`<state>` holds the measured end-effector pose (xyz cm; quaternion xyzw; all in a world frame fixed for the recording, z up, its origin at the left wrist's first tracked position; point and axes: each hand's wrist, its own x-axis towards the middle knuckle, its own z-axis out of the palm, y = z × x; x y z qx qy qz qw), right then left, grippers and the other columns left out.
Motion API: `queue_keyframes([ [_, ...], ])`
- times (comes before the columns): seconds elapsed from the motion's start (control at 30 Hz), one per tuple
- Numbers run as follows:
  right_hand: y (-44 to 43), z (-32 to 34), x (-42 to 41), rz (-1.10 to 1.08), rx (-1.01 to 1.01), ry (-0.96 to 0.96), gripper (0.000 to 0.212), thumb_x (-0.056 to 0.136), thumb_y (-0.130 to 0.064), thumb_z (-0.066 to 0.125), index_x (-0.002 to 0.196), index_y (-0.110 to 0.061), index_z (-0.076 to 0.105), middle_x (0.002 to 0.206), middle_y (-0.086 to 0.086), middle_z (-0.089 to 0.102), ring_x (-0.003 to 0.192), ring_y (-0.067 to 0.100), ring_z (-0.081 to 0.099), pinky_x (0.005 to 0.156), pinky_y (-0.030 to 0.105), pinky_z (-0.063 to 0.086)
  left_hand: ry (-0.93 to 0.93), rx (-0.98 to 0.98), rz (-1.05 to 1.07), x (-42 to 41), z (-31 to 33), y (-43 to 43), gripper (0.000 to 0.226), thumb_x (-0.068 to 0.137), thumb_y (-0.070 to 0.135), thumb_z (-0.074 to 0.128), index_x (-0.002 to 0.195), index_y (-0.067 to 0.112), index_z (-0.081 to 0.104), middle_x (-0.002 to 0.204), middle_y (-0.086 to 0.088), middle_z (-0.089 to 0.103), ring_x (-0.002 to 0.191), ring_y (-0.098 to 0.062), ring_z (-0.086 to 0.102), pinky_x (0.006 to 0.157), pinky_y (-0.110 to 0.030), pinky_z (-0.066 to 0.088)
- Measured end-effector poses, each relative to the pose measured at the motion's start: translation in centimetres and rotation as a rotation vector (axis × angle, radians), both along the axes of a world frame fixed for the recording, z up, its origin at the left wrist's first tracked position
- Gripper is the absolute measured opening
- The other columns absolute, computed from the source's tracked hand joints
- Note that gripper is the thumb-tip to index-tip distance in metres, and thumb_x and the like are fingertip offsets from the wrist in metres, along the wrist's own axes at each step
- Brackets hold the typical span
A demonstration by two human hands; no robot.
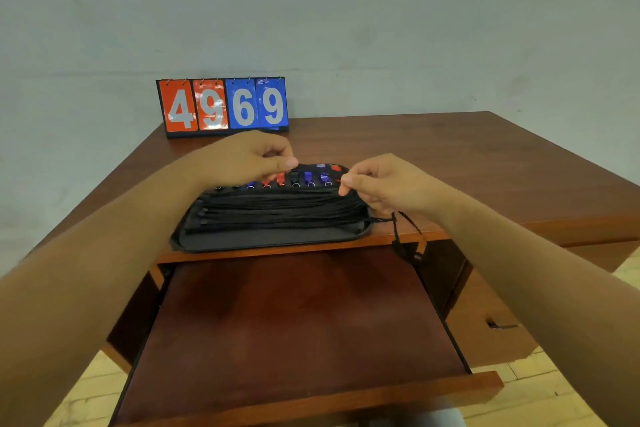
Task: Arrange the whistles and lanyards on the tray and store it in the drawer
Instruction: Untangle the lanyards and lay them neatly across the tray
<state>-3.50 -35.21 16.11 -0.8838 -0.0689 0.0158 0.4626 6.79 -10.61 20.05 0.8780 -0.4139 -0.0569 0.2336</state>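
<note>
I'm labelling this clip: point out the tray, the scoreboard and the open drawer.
Tray (pixel 270 240): head view, bare near edge.
Scoreboard (pixel 223 107): head view, middle number cards.
Drawer (pixel 298 315): head view, bare floor.

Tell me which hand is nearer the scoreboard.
Left. The left hand is just in front of the scoreboard; the right hand is farther off, to its right and nearer the person.

A reddish-brown wooden surface (pixel 450 163) carries a black tray (pixel 263 240) at its near edge and a flip scoreboard (pixel 223 106) reading 4969 at its far edge; below, its drawer (pixel 294 322) is pulled open
</note>
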Motion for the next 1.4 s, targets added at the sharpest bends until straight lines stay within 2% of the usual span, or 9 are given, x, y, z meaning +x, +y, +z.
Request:
queue_keyframes([
  [0.17,0.2,-1.1,0.8,-0.001,-0.104,0.024,0.027,0.106,-0.03,0.048,0.101,-0.015,0.071,0.053,-0.008,0.04,0.044,0.01,0.03,0.045,0.024,0.029,0.068,-0.077,0.085,1.0,-2.5,4.6,0.034,0.095,0.055,0.045,0.079,0.027,0.057,0.059,0.007,0.051,0.051,-0.006,0.046,0.064,-0.028,0.046],
  [0.37,0.3,-2.0,0.6,-0.013,-0.234,0.068,0.029,0.105,-0.033,0.049,0.098,-0.018,0.072,0.055,-0.008,0.045,0.049,0.01,0.038,0.049,0.023,0.036,0.042,-0.09,0.205,0.5,-5.0,8.9,0.023,0.1,0.033,0.049,0.085,0.025,0.063,0.065,0.01,0.061,0.058,-0.002,0.054,0.068,-0.026,0.046],
  [0.47,0.2,-2.4,0.6,-0.02,-0.247,0.085,0.029,0.105,-0.034,0.049,0.097,-0.018,0.072,0.055,-0.006,0.045,0.049,0.012,0.038,0.048,0.024,0.038,0.024,-0.099,0.266,0.5,-5.9,10.7,0.015,0.098,0.026,0.057,0.092,0.03,0.071,0.077,0.009,0.07,0.072,-0.005,0.064,0.073,-0.025,0.05],
  [0.6,-0.2,-2.9,0.6,-0.029,-0.263,0.106,0.028,0.105,-0.031,0.05,0.098,-0.016,0.072,0.054,-0.005,0.043,0.046,0.01,0.036,0.047,0.023,0.036,0.042,-0.133,0.357,1.2,-7.3,12.9,0.021,0.097,0.017,0.059,0.097,0.031,0.074,0.089,0.009,0.074,0.079,-0.004,0.067,0.08,-0.025,0.054],
  [0.8,-1.3,-3.6,0.7,-0.088,-0.355,0.101,0.025,0.101,-0.037,0.056,0.091,-0.023,0.074,0.044,-0.012,0.046,0.039,0.002,0.038,0.05,0.017,0.036,0.005,-0.115,0.456,1.8,-9.1,14.1,0.014,0.098,0.019,0.057,0.098,0.027,0.069,0.087,0.01,0.072,0.08,-0.008,0.067,0.085,-0.031,0.051],
  [0.93,-2.5,-4.4,0.4,-0.153,-0.335,0.046,0.023,0.1,-0.036,0.058,0.09,-0.024,0.074,0.054,-0.009,0.052,0.045,0.001,0.045,0.057,0.023,0.042,-0.014,-0.126,0.451,1.9,-9.8,14.4,0.011,0.096,0.022,0.06,0.091,0.027,0.068,0.085,0.012,0.072,0.084,-0.004,0.064,0.08,-0.027,0.047],
  [1.07,-3.3,-5.1,0.1,-0.181,-0.299,0.037,0.018,0.101,-0.031,0.058,0.093,-0.022,0.071,0.054,-0.005,0.058,0.046,0.006,0.05,0.057,0.026,0.046,-0.018,-0.098,0.422,1.8,-10.3,14.5,0.01,0.093,0.025,0.065,0.09,0.032,0.072,0.091,0.018,0.069,0.09,0.002,0.059,0.08,-0.024,0.04],
  [1.2,-3.5,-5.9,0.0,-0.178,-0.336,0.011,0.013,0.102,-0.024,0.057,0.094,-0.02,0.067,0.068,0.001,0.071,0.048,0.007,0.055,0.056,0.026,0.049,-0.077,-0.026,0.421,1.3,-10.8,14.2,0.008,0.092,0.024,0.067,0.093,0.031,0.072,0.091,0.016,0.066,0.089,-0.003,0.059,0.079,-0.022,0.042],
  [1.4,-3.4,-6.9,0.8,-0.209,-0.35,0.016,0.007,0.099,-0.019,0.062,0.094,-0.017,0.067,0.08,0.004,0.073,0.058,0.011,0.062,0.058,0.027,0.054,-0.091,0.024,0.448,1.0,-10.8,13.6,0.011,0.092,0.021,0.067,0.099,0.025,0.074,0.092,0.012,0.064,0.091,-0.009,0.06,0.083,-0.025,0.044],
])
